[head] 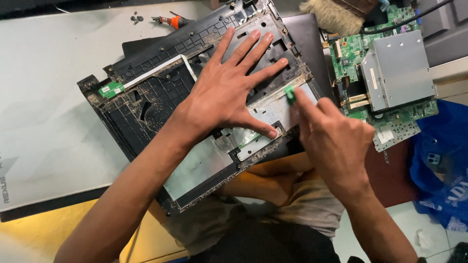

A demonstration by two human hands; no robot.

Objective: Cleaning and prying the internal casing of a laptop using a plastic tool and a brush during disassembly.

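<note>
A dusty black laptop case half (146,97) lies inside-up, partly on a white mat and partly over my lap. My left hand (229,87) presses flat on it, fingers spread, thumb near the silver foil plate (204,160). My right hand (331,141) pinches a small green tool (290,94), its tip against the case's right edge beside the foil. A small green circuit board (111,89) sits at the case's left corner, with a white flat ribbon (156,72) running from it.
A green motherboard (351,53) with a silver metal drive box (397,70) lies at the right. An orange-handled screwdriver (171,21) and loose screws (137,19) rest at the top of the white mat (44,97). Blue cloth (438,160) lies far right, a brush (331,14) at top.
</note>
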